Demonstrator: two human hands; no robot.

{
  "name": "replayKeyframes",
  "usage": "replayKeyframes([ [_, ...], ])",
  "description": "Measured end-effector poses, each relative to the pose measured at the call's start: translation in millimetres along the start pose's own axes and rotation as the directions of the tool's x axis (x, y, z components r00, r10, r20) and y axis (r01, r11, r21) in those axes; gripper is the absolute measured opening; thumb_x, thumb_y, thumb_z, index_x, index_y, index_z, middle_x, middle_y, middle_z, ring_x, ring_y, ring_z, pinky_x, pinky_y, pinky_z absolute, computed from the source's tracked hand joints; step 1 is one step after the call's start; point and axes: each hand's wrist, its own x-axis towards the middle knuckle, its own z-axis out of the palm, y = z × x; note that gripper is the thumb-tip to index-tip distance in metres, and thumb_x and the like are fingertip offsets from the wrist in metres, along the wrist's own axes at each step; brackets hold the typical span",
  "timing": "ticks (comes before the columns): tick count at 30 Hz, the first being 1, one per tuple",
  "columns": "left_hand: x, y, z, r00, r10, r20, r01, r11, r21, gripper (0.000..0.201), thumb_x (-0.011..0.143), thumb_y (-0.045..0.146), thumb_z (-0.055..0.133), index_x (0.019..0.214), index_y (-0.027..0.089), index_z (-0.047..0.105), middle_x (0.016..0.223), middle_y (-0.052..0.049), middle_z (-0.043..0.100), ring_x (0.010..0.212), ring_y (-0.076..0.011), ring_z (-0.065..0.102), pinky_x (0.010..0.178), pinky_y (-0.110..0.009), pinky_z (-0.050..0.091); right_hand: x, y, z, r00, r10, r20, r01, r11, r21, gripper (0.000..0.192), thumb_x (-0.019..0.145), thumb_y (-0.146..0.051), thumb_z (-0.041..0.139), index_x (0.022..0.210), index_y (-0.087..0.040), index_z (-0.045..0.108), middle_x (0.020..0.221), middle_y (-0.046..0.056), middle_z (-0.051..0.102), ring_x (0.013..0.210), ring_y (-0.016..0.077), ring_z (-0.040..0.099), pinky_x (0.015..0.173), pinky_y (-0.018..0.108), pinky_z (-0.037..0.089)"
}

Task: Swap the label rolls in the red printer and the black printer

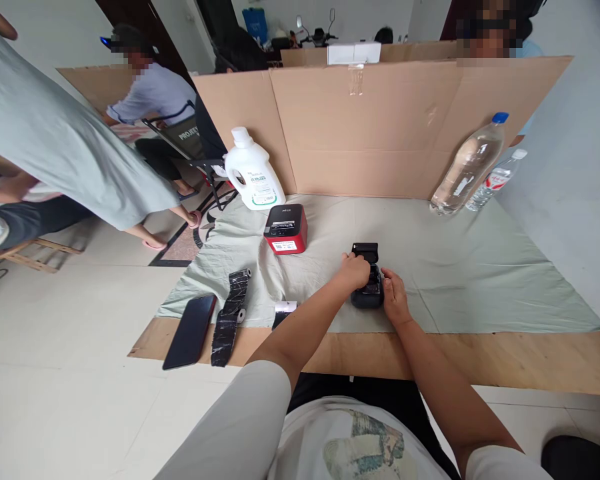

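Cardboard-walled table [480,360] under a pale cloth [455,267] | small black printer [366,283] sits mid-cloth, lid up | left hand [355,272] presses its top, right hand [393,297] cups its side, both grips curled against it | looks light, rigid, smooth plastic; best held by the body, not the hinged lid.

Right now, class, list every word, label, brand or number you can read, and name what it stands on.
"PROJE...", cut off, on the folding chair's backrest.
White jug: green label, too small to read.
Red box: white labels, unreadable.
Smaller water bottle: red label, blurred.
Black device under the left hand and right hand: no readable text.
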Motion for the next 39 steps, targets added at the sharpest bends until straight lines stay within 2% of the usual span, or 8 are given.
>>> replayKeyframes([
  [12,-13.6,-5.5,1.7,0.993,0.05,-0.105,-0.048,0.999,0.018,0.025,0.076,0.02,0.066,0.1,0.015,0.063,0.108,-0.016,0.064,0.113,-0.0348,0.046,0.097,-0.047,0.031,0.1,-5.5,0.4,0.955,-0.185,0.232,0.221,0.965,-0.14,0.108,0.067,-0.081,0.056,0.147,-0.015,0.027,0.141,0.019,0.045,0.127,0.036,0.045,0.102,0.057,0.039],
  [16,-18.9,-10.1,-8.1,0.973,0.071,-0.219,-0.102,0.985,-0.137,0.024,0.074,0.02,0.068,0.098,0.017,0.063,0.1,-0.011,0.067,0.107,-0.0298,0.053,0.098,-0.043,0.036,-1.3,-3.9,0.6,0.954,-0.168,0.25,0.214,0.962,-0.17,0.115,0.063,-0.083,0.057,0.149,-0.017,0.02,0.143,0.02,0.043,0.126,0.0373,0.047,0.101,0.058,0.04],
  [19,-36.0,-33.7,-28.4,0.967,0.04,-0.252,-0.158,0.87,-0.467,0.027,0.075,0.021,0.064,0.102,0.017,0.063,0.1,-0.007,0.068,0.095,-0.0216,0.06,0.089,-0.033,0.045,-2.2,-2.7,-0.1,0.952,-0.152,0.265,0.204,0.962,-0.181,0.114,0.063,-0.082,0.058,0.149,-0.017,0.02,0.144,0.02,0.043,0.127,0.0379,0.046,0.1,0.058,0.041],
  [23,-88.0,-100.7,-69.2,0.982,0.191,-0.009,-0.142,0.698,-0.702,0.034,0.07,0.027,0.07,0.102,0.016,0.066,0.104,-0.005,0.07,0.099,-0.0205,0.062,0.088,-0.029,0.047,-2.8,-2.2,-0.3,0.952,-0.113,0.284,0.172,0.966,-0.192,0.112,0.064,-0.08,0.06,0.149,-0.017,0.023,0.144,0.02,0.042,0.129,0.0386,0.044,0.101,0.059,0.04],
  [27,-149.6,-170.9,-92.4,0.965,0.06,0.256,0.113,0.785,-0.609,0.039,0.062,0.029,0.074,0.1,0.019,0.07,0.099,-0.003,0.072,0.098,-0.0227,0.064,0.087,-0.028,0.046,-2.9,-3.6,0.3,0.955,-0.079,0.287,0.136,0.973,-0.186,0.111,0.063,-0.082,0.058,0.148,-0.018,0.026,0.145,0.019,0.042,0.131,0.0381,0.042,0.104,0.06,0.038],
  [30,-177.9,-199.9,-83.4,0.943,-0.099,0.319,0.222,0.899,-0.377,0.037,0.061,0.027,0.069,0.098,0.021,0.071,0.093,-0.002,0.073,0.093,-0.0236,0.064,0.083,-0.027,0.045,-2.8,-4.8,0.6,0.956,-0.07,0.286,0.125,0.976,-0.18,0.111,0.063,-0.083,0.058,0.147,-0.017,0.027,0.146,0.019,0.041,0.132,0.0377,0.041,0.105,0.059,0.037],
  [34,-188.3,-201.9,-57.8,0.942,-0.227,0.248,0.251,0.966,-0.069,0.037,0.06,0.025,0.068,0.096,0.019,0.071,0.097,-0.005,0.071,0.094,-0.027,0.063,0.078,-0.028,0.044,-2.8,-5.0,-0.1,0.956,-0.054,0.289,0.109,0.978,-0.178,0.111,0.063,-0.081,0.06,0.148,-0.018,0.026,0.146,0.018,0.041,0.132,0.0382,0.041,0.104,0.059,0.037],
  [39,-175.8,-174.9,-46.0,0.973,-0.222,0.064,0.22,0.975,0.036,0.033,0.069,0.035,0.067,0.098,0.019,0.068,0.102,-0.009,0.067,0.103,-0.0293,0.059,0.085,-0.032,0.043,-3.0,-5.6,-1.1,0.951,-0.037,0.306,0.095,0.979,-0.178,0.111,0.063,-0.08,0.061,0.148,-0.02,0.024,0.147,0.017,0.04,0.132,0.0382,0.041,0.104,0.059,0.037],
])
